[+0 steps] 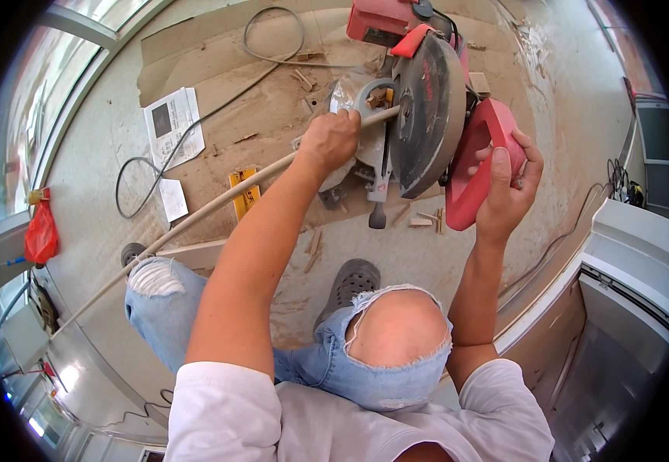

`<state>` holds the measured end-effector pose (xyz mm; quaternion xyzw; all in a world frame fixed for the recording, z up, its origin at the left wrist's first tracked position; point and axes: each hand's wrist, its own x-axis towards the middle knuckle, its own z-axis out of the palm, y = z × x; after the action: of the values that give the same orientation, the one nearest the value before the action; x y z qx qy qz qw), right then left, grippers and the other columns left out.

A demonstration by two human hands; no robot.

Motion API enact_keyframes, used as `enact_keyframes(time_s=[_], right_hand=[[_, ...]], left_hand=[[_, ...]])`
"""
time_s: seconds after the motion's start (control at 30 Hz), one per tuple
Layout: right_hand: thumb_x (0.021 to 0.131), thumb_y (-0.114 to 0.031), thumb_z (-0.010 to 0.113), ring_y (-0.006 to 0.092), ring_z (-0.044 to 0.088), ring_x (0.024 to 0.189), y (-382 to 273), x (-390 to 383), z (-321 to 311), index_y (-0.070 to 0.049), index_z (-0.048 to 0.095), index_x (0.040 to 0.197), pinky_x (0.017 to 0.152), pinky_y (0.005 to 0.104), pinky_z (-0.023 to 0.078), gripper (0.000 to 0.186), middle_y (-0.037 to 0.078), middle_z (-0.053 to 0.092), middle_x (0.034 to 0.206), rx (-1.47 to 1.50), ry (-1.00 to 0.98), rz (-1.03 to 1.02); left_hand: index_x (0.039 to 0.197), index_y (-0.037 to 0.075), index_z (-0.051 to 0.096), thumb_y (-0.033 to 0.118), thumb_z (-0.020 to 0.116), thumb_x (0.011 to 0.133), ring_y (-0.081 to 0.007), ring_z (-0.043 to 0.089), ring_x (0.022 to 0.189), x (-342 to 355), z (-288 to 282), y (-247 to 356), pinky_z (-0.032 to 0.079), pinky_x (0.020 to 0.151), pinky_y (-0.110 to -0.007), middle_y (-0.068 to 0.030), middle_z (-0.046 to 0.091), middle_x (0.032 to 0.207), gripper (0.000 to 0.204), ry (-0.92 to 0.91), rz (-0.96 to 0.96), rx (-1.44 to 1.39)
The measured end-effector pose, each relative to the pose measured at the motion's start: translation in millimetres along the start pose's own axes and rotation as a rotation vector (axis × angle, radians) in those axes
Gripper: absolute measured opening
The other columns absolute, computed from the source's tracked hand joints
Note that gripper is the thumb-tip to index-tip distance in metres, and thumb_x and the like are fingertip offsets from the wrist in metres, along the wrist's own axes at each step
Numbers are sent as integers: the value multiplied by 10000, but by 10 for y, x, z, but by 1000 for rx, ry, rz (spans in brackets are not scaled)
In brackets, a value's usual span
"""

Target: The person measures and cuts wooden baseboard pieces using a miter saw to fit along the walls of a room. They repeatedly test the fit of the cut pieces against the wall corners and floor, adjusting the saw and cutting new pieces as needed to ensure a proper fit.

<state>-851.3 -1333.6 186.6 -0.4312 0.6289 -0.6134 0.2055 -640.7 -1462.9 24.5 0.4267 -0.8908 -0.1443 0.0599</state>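
A red miter saw (432, 115) with a dark round blade guard stands on the floor in front of me. My right hand (511, 179) is closed round its red loop handle (476, 165), thumb on the near side. A long, thin wooden strip (219, 202) runs from the lower left up to the saw, its far end passing behind the blade guard. Fingers wrapped over it, my left hand (332, 138) grips the strip just left of the guard, over the saw's grey base (347, 96). The guard hides the blade and the strip's end.
Cardboard (196, 58) with sawdust and offcuts lies under the saw. A grey cable (230, 98) loops across it past a printed sheet (173, 127). A yellow tool (244, 192) lies beneath the strip. White cabinets (631, 258) stand at the right; a red bag (41, 231) hangs left.
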Motion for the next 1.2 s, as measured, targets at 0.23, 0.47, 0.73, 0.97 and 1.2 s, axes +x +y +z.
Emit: enact_keyframes(time_s=[0.23,0.47,0.73,0.97,1.2], right_hand=[[1026,-159,621,153,651,778,264,-282,-29,-38,495,1349,701,298,581,367,117,688,958,-13,-9,-86],[1023,-159,624,140,650,745,346,-329,-55,-43,506,1349,671,286,572,366,111,698,955,-7,-12,-99],[994,-359,663,124,674,704,-436,1645,208,-53,658,1224,640,274,553,383,75,736,911,-94,-201,70],[1011,-285,592,243,626,583,-406,2911,447,18,602,1044,479,356,542,305,139,636,810,-43,-418,277],[1017,-324,563,258,626,583,-234,2910,347,12,599,1015,464,360,525,337,159,640,808,339,-503,363]], left_hand=[[991,5,588,109,497,936,-371,715,860,-12,32,-26,575,749,-458,-203,697,956,149,25,8,-19],[992,0,587,109,493,937,-371,715,855,-8,68,-21,575,751,-465,-207,697,945,154,46,24,-17],[1023,3,582,276,658,942,-379,691,940,-33,82,-80,548,823,-468,-204,694,982,295,-1,-39,1],[1038,37,597,229,643,924,-360,673,1015,-119,-71,49,550,837,-478,-179,682,1062,229,15,-69,-19],[1043,60,603,248,724,870,-353,655,1037,-446,-79,-142,544,815,-463,-132,655,1067,283,138,-4,73]])
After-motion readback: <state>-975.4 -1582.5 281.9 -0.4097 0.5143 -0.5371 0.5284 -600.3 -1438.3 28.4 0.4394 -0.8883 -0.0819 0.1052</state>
